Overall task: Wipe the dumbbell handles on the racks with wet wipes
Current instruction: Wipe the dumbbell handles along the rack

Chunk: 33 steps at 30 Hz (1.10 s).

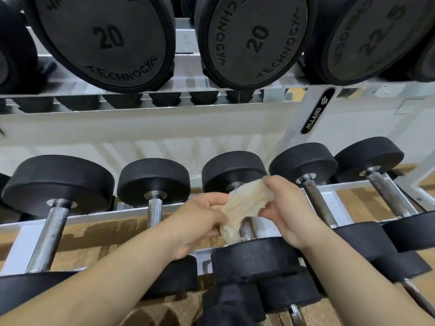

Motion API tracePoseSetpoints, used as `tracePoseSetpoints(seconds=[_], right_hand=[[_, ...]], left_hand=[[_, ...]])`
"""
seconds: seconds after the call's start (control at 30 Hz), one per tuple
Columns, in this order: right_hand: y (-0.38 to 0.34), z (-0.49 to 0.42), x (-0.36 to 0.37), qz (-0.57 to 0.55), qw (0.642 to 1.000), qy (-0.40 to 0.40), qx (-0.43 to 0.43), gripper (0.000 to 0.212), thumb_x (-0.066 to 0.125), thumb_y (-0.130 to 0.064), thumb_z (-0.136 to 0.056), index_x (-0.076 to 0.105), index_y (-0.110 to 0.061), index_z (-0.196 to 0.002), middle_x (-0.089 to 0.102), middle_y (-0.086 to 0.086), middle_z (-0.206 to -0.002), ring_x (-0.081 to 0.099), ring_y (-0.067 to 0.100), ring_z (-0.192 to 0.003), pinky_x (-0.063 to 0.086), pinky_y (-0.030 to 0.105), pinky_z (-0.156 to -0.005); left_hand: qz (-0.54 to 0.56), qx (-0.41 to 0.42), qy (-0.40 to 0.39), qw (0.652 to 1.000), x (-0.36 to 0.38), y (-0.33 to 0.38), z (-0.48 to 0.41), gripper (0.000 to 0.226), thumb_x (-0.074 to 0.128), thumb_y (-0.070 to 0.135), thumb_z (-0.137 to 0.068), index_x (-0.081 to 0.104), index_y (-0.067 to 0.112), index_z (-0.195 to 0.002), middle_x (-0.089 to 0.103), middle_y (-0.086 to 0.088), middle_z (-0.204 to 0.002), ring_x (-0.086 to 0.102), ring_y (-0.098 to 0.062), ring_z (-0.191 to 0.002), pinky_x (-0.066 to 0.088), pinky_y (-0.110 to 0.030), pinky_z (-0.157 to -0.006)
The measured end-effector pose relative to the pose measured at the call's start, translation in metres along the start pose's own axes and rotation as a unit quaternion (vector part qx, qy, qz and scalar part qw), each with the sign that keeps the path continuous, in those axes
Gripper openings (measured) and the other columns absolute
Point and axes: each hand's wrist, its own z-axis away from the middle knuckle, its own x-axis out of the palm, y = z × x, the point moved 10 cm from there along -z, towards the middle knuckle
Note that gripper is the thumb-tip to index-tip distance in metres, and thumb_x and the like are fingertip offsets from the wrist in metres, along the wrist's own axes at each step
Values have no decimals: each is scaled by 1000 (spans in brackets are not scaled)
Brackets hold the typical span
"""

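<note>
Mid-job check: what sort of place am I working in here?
Most likely a gym's free-weight area: black dumbbells stamped 20 sit on a tiered white rack, with more steel-handled dumbbells on the tier below.

White wall (141, 132), wall switch plate (406, 106), brown speckled floor (353, 203), dark cloth (226, 311)

Gym: racked dumbbells (153, 184), numbered weights (103, 38).

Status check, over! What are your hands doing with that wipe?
Left hand, right hand both gripping wipe. Wipe draped over middle dumbbell handle. Nothing blocking it.
</note>
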Motion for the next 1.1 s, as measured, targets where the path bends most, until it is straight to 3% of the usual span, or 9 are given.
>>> tracePoseSetpoints(seconds=[0.1,0.17,0.33,0.53,0.63,0.73,0.87,1.0,1.1], right_hand=[[-4,0,12,83,996,11,3,35,48,-41,-107,55,-7,-105,68,23,-114,74,37,-97,63,46,-63],[-3,0,19,79,997,13,20,40,47,-49,-106,56,-10,-109,67,21,-117,75,33,-93,62,43,-61],[20,10,47,-21,981,-141,131,46,64,-40,-98,66,-7,-130,70,20,-126,70,35,-115,56,54,-99],[11,13,44,-99,979,-148,101,40,65,-11,-93,65,-5,-132,67,26,-125,67,35,-111,54,52,-103],[17,8,22,-126,984,-34,121,53,69,6,-88,52,-6,-137,72,26,-117,72,38,-106,57,56,-95],[18,8,8,-85,989,52,113,75,71,11,-86,39,-12,-150,72,24,-116,72,32,-90,61,53,-89],[1,7,-5,8,992,118,41,70,72,10,-87,47,-16,-147,63,14,-124,71,25,-84,64,37,-68],[-11,5,10,41,999,33,13,43,73,13,-83,71,-13,-117,71,18,-116,73,29,-103,61,33,-80],[-15,11,25,239,970,-47,-7,42,82,10,-75,75,-13,-110,74,15,-106,72,16,-89,60,24,-80]], left_hand=[[24,-2,-2,1000,2,8,1,28,56,1,-95,75,10,-113,78,-15,-107,74,-33,-100,59,-44,-90],[17,14,24,999,-3,13,2,10,65,14,-98,75,11,-101,78,-14,-99,75,-28,-89,60,-40,-83],[160,51,37,985,-8,20,5,16,68,9,-94,68,5,-109,74,-23,-103,71,-33,-91,57,-54,-89],[224,73,54,970,-18,26,2,19,63,5,-97,61,3,-116,73,-25,-113,73,-37,-100,59,-50,-92],[152,82,113,978,-32,27,3,29,69,11,-97,61,15,-125,77,-20,-105,76,-37,-95,62,-51,-87],[37,112,169,978,-46,33,7,41,72,15,-96,59,42,-123,77,-15,-87,75,-24,-72,62,-40,-64],[-104,159,185,964,-48,41,9,17,71,19,-97,78,26,-111,77,-10,-87,63,-12,-63,60,-34,-66],[-218,135,151,955,-40,34,3,37,89,34,-77,71,33,-109,70,5,-87,64,-5,-72,50,-18,-69],[-322,169,154,919,-35,38,0,13,84,25,-80,74,32,-85,64,12,-86,60,-7,-80,41,-14,-68]])
